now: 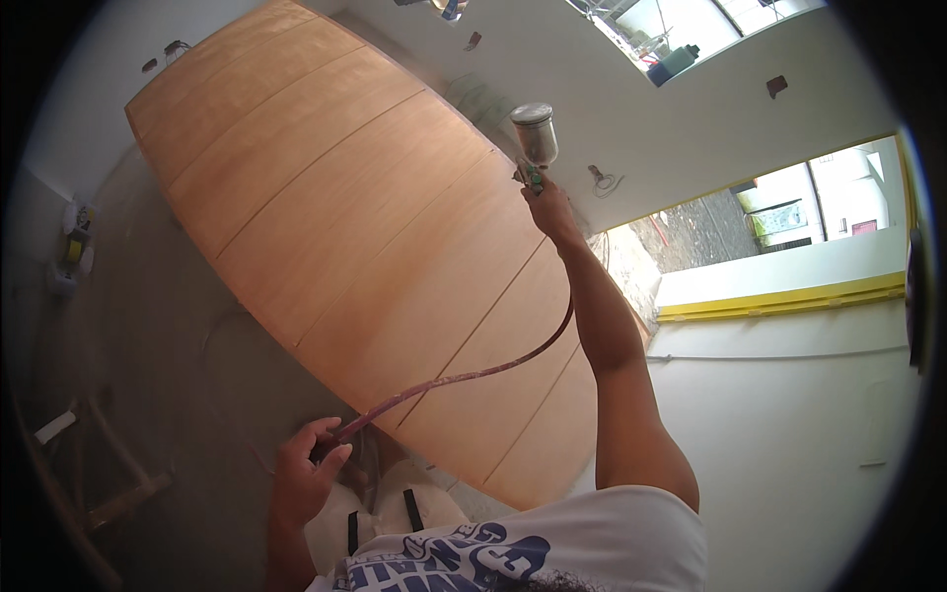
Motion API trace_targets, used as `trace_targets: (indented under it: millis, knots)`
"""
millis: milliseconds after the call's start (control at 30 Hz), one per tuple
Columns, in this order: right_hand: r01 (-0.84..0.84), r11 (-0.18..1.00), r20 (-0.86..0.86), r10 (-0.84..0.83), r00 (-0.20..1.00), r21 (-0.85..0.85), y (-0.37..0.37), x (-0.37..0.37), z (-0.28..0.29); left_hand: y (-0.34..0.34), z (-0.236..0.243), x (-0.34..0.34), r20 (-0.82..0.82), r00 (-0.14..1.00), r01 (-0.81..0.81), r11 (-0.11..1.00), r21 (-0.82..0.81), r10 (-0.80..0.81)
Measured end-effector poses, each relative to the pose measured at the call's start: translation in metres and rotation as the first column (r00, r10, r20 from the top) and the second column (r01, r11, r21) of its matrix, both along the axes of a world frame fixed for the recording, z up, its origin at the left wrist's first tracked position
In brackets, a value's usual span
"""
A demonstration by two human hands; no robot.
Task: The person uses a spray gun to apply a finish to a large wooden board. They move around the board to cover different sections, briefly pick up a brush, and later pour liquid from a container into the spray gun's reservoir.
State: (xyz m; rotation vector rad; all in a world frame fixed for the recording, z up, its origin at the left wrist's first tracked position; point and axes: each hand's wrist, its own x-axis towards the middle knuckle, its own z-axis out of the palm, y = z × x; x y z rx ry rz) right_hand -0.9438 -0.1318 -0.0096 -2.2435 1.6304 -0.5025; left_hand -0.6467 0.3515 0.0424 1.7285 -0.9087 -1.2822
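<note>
My right arm reaches far out over a large orange-brown wooden panel [395,227] marked with several parallel grooves. In my right hand [548,209] is a spray gun [536,138] with a metal cup on top, held near the panel's far right edge. A reddish hose [473,375] runs from below the right hand, curving across the panel. My left hand [311,469] is closed around the hose close to my body, at the panel's near edge. The trigger fingers are partly hidden behind the hand.
A white wall with a window opening [779,207] and yellow tape [779,299] stands to the right. A blue-green bottle [674,65] sits on another sill at the top. Spools [74,247] lie at the left, and wood strips [128,501] lie on the grey floor at lower left.
</note>
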Motion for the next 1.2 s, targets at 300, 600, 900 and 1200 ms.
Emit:
trace_targets:
  millis: [300, 600, 900, 1200]
  knots:
    - [0.04, 0.996, -0.08, -0.046, 0.996, -0.077, -0.044, -0.039, -0.003, -0.001, -0.002, -0.006, -0.126, 0.981, -0.135, 0.986, 0.102, 0.148]
    - [-0.052, 0.879, 0.138, -0.016, 0.99, 0.474, 0.146, 0.02, 0.05, 0.098, -0.005, 0.043, -0.01, 0.98, -0.196, 0.972, 0.13, 0.199]
    - [-0.212, 0.672, 0.186, 0.112, 0.976, 0.709, 0.306, 0.081, 0.069, 0.186, 0.009, 0.086, 0.042, 0.982, -0.189, 0.967, 0.169, 0.185]
    - [-0.289, 0.522, 0.22, 0.191, 0.957, 0.802, 0.349, 0.09, 0.077, 0.193, 0.012, 0.09, 0.002, 0.996, -0.085, 0.984, 0.158, 0.085]
